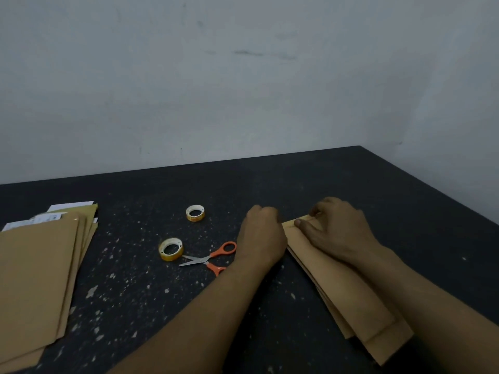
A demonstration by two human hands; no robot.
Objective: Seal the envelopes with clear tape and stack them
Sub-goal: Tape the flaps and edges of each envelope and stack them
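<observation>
Orange-handled scissors (207, 261) lie on a dark speckled table (135, 292) against a pale wall (243, 76)

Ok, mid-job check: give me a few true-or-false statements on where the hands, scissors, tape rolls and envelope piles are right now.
1. The left hand and the right hand are both at the far end of the right envelope stack. True.
2. The left hand holds the scissors. False: they lie on the table, just left of that hand.
3. Two tape rolls lie on the table. True: the far tape roll and the near tape roll.
4. The near tape roll sits on the left envelope pile. False: it lies on the table apart from that pile, next to the scissors' blades.
</observation>
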